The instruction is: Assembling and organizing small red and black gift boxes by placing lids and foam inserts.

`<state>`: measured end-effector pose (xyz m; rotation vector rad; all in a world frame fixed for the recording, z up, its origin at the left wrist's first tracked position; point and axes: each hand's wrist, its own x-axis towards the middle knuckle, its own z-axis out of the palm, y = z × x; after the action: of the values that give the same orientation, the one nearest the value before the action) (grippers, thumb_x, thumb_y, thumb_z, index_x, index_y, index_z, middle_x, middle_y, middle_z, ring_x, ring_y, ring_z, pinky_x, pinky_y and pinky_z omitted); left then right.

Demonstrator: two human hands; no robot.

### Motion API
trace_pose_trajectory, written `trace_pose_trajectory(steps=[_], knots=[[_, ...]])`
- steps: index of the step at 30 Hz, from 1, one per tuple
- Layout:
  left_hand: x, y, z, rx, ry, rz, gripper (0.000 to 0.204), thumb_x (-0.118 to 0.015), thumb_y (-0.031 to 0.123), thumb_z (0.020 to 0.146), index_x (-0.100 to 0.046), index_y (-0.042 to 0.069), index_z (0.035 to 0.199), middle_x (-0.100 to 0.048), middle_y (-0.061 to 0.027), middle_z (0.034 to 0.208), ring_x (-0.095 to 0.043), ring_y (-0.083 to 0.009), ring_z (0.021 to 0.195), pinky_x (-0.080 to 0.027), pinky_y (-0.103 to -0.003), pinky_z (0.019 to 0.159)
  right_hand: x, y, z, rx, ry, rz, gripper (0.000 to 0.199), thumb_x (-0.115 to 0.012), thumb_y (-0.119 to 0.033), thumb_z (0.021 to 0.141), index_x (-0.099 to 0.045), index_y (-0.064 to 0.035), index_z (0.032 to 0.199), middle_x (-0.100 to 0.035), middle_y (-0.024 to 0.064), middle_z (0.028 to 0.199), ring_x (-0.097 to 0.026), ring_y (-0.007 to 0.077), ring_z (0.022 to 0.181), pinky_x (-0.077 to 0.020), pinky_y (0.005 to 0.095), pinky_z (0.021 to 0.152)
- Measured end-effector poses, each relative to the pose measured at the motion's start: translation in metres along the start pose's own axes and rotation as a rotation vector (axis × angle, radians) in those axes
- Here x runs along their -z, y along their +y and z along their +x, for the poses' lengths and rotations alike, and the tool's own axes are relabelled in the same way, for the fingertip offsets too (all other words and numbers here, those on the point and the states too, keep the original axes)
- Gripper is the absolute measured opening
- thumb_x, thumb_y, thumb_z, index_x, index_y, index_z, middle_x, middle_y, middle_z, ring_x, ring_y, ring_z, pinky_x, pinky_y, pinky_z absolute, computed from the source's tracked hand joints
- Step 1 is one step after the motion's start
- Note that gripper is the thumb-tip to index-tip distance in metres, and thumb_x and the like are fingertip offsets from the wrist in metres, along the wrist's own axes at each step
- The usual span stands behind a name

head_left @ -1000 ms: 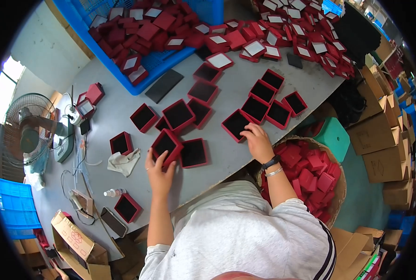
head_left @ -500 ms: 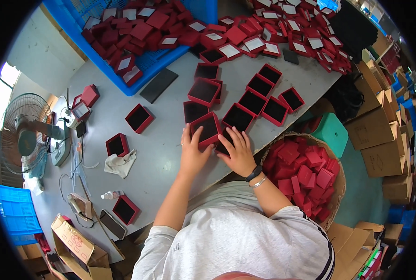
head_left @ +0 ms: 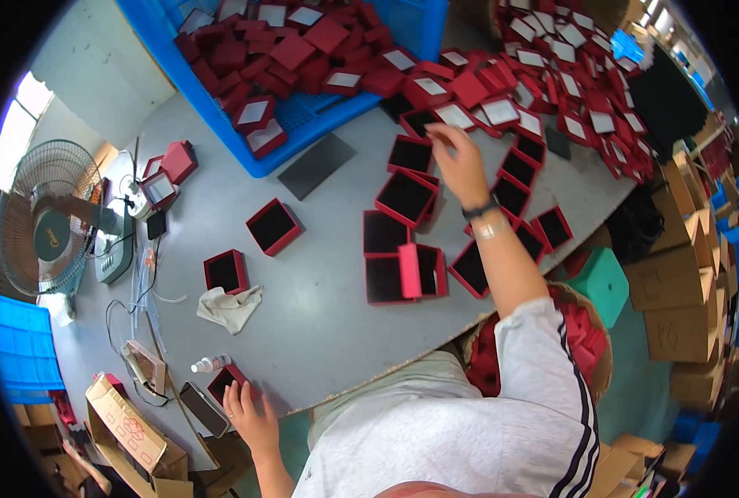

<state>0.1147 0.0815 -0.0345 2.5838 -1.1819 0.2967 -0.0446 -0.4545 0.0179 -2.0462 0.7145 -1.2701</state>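
The left hand (head_left: 251,417) lies with fingers spread over an open red box (head_left: 224,378) near the worktop's near edge, toward its left end; whether it grips cannot be told. A small white bottle (head_left: 211,363) lies just beside that box, and a phone (head_left: 204,408) lies on its other side, hemming it in.

The right hand (head_left: 459,158) reaches across the worktop (head_left: 319,315), fingers bent at the corner of another open red box (head_left: 417,123) toward the far edge; whether they pinch its rim is unclear. Its forearm passes over a row of black-lined boxes (head_left: 511,197), hiding parts of some.

Close beyond, red lids with white panels (head_left: 499,111) heap along the far edge, beside a blue crate (head_left: 257,166). A dark flat panel (head_left: 318,166) and a crumpled pale cloth (head_left: 230,309) lie farther left.
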Motion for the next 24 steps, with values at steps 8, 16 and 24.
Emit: trace_pose_trajectory(steps=[8, 16, 24], knots=[[-0.043, 0.037, 0.027, 0.188, -0.090, -0.217, 0.033, -0.063, -0.001, 0.084, -0.059, -0.002, 0.117, -0.047, -0.0250, 0.134, -0.051, -0.0402, 0.121, -0.046, -0.044, 0.099, -0.129, 0.166, 0.125, -0.340, -0.456, -0.979, 0.044, -0.056, -0.026, 0.087, -0.058, -0.0032, 0.125, -0.059, 0.0194, 0.124, -0.059, 0.0349, 0.110, -0.0477, 0.0454, 0.090], [-0.077, 0.134, 0.150, -0.401, -0.313, -0.587, 0.032, -0.074, 0.007, 0.077, -0.066, 0.004, 0.108, -0.062, -0.0148, 0.119, -0.061, -0.0329, 0.105, -0.050, -0.041, 0.089, -0.112, 0.183, 0.133, -0.060, -0.447, -1.110, 0.026, -0.053, -0.014, 0.087, -0.068, -0.0041, 0.105, -0.068, 0.0148, 0.102, -0.065, 0.0282, 0.098, -0.0510, 0.0414, 0.082], [-0.122, 0.165, 0.403, -0.381, 0.151, -0.452, 0.048, -0.072, 0.009, 0.078, -0.055, 0.001, 0.123, -0.059, -0.0170, 0.121, -0.053, -0.0360, 0.115, -0.044, -0.041, 0.096, -0.012, 0.038, 0.063, -0.002, -0.101, -0.013, 0.035, -0.060, -0.012, 0.091, -0.057, -0.0027, 0.124, -0.062, 0.0189, 0.118, -0.060, 0.0339, 0.110, -0.0463, 0.0392, 0.096]])
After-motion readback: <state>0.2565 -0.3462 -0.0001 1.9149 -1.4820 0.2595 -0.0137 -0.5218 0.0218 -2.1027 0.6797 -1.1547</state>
